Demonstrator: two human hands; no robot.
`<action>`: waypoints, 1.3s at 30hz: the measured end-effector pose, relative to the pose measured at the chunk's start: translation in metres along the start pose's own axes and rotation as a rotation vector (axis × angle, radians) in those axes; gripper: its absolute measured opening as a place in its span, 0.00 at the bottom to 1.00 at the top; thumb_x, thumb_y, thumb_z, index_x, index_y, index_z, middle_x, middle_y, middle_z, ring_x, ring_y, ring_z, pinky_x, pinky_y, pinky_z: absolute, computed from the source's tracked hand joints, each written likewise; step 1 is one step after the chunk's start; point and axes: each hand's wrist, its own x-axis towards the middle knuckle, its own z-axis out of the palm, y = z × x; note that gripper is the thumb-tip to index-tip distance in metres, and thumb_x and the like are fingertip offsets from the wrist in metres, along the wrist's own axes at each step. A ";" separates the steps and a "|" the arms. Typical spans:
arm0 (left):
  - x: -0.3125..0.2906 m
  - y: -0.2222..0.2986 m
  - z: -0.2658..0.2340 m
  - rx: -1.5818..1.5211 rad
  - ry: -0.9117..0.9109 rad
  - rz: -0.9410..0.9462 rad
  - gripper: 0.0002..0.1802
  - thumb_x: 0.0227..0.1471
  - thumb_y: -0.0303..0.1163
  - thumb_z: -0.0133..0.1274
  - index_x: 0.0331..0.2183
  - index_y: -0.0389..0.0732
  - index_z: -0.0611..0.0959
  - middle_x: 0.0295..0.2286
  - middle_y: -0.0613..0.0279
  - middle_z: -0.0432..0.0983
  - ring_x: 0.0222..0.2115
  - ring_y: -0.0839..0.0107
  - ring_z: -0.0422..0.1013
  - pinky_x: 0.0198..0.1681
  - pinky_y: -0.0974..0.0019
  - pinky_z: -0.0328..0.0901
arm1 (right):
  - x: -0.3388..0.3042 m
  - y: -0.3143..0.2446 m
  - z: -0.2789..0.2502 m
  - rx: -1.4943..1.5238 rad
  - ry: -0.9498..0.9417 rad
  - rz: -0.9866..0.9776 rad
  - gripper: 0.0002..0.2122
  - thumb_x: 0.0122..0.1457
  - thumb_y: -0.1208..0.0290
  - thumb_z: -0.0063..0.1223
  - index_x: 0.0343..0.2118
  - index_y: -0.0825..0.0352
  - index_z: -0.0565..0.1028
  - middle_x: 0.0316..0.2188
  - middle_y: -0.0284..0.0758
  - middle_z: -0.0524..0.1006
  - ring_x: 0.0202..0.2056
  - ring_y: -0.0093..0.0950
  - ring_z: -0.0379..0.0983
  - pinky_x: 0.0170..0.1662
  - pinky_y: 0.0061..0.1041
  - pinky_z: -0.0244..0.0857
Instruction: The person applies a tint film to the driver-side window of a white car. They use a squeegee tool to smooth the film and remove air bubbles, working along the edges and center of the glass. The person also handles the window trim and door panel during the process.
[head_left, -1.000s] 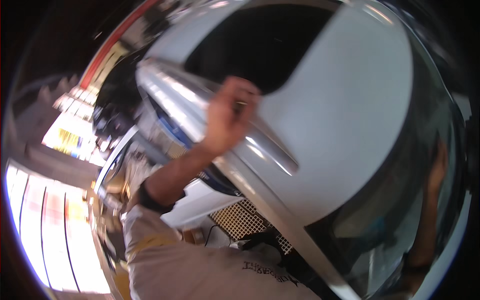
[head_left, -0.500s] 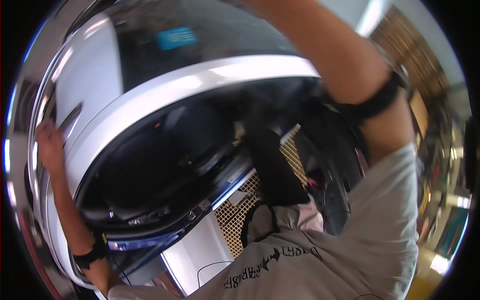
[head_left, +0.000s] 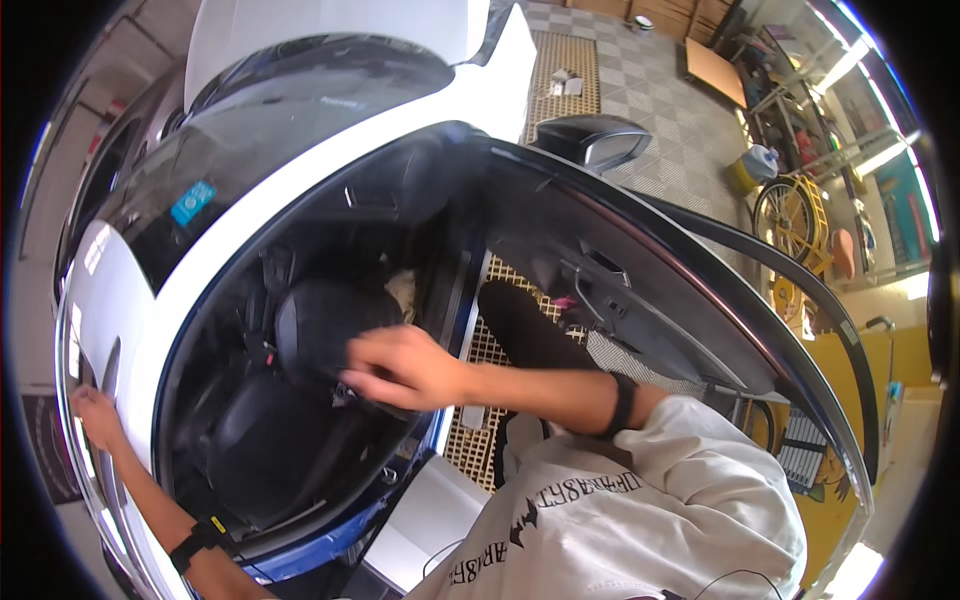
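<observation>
A white car (head_left: 300,150) stands before me with a door (head_left: 640,270) swung wide to the right. On the roof at the far left, my left hand (head_left: 97,415) has its fingers bent next to the roof rail (head_left: 113,365). What lies under those fingers is too small to make out. My right hand (head_left: 410,368) hovers across the doorway over the dark seats (head_left: 265,445). Its fingers are loosely bent and apart, slightly smeared by motion, with nothing visible between them. A blue sticker (head_left: 193,203) shows on the windscreen.
The door mirror (head_left: 595,143) juts out beyond the door's hinge side. My foot end is over a tan grid mat (head_left: 490,350), beside a white step-like block (head_left: 425,510). A yellow bicycle (head_left: 795,220) and shelving (head_left: 800,110) stand at the right.
My right arm has come down from the upper right to the doorway. My view has shifted, bringing the open door and bonnet into sight. The left hand stays at the roof.
</observation>
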 end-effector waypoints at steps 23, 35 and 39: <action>-0.625 0.448 -0.241 -1.811 -0.522 -0.155 0.11 0.62 0.30 0.51 0.41 0.30 0.75 0.31 0.48 0.80 0.30 0.66 0.78 0.34 0.68 0.74 | -0.476 -0.040 -0.214 -0.564 -0.180 0.444 0.11 0.61 0.64 0.51 0.30 0.67 0.69 0.28 0.45 0.75 0.31 0.46 0.75 0.35 0.43 0.70; -0.867 0.314 -0.337 -1.540 -0.637 -0.384 0.10 0.56 0.26 0.58 0.32 0.32 0.74 0.30 0.47 0.80 0.30 0.66 0.78 0.33 0.68 0.76 | -0.800 -0.067 -0.287 -0.663 -0.151 1.033 0.12 0.56 0.62 0.52 0.32 0.68 0.74 0.29 0.49 0.78 0.33 0.48 0.77 0.36 0.45 0.70; -0.886 0.312 -0.349 -1.619 -0.800 -0.253 0.14 0.62 0.32 0.51 0.43 0.29 0.73 0.33 0.43 0.79 0.34 0.60 0.78 0.37 0.63 0.77 | -0.823 -0.148 -0.312 -0.596 0.139 1.141 0.15 0.57 0.59 0.50 0.37 0.67 0.78 0.31 0.48 0.79 0.37 0.50 0.76 0.42 0.47 0.69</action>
